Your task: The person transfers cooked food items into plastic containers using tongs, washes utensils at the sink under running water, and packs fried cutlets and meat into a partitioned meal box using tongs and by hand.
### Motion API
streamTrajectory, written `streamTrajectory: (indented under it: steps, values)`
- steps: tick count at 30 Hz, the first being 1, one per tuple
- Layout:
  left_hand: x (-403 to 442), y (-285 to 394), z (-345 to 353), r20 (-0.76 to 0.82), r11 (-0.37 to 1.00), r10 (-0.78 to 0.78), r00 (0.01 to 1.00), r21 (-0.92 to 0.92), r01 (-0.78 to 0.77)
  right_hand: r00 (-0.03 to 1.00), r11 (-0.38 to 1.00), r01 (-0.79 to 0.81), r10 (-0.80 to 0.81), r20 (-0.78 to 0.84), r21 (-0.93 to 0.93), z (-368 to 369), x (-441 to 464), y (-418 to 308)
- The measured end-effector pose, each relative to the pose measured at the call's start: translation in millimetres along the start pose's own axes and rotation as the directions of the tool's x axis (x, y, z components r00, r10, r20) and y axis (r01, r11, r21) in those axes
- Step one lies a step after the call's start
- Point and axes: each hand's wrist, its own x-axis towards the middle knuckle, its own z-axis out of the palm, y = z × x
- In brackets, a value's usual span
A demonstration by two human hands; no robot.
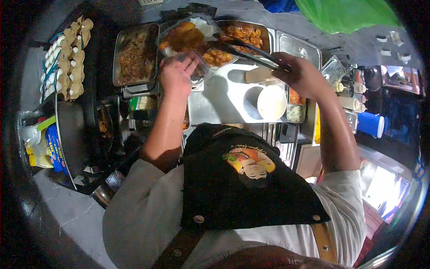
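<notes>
My right hand (pixel 305 77) grips black tongs (pixel 257 56), their tips reaching left over the food. With my left hand (pixel 178 74) I hold a clear plastic container (pixel 202 67) by its near side. Its far part holds white rice (pixel 204 27) and a browned, fried-looking piece (pixel 184 36). Orange-brown chunks (pixel 217 58) lie by the tong tips; whether they are inside the container I cannot tell. Behind the tongs is a metal tray of saucy, reddish-brown pieces (pixel 244 36). What the tong tips hold, if anything, is blurred.
Left of the container stands a metal tray of dark minced food (pixel 136 56). Egg cartons (pixel 67 58) stack at far left. A white bowl (pixel 272 103) sits on the steel counter (pixel 215 103). Sauce bottles (pixel 354 103) and a green plastic bag (pixel 347 15) are to the right.
</notes>
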Motion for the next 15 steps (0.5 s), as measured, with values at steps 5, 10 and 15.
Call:
streamTrajectory:
  steps: [5,10,15]
  values:
    - [3.6,1.2,-1.6,0.055,1.000,-0.004,0.998,0.006,0.004,1.000,0.984,-0.030,0.028,-0.011,-0.178,-13.0,-9.6,-5.1]
    - [-12.1,5.9,14.6,0.055,0.993,0.013,0.998,0.113,-0.019,0.997,0.896,0.047,-0.068,-0.033,-0.442,-6.8,-9.0,-12.2]
    - [-4.1,7.3,5.6,0.118,0.997,-0.060,0.991,0.053,0.054,0.996,0.878,0.056,-0.085,-0.040,-0.476,-8.0,-8.1,-10.2]
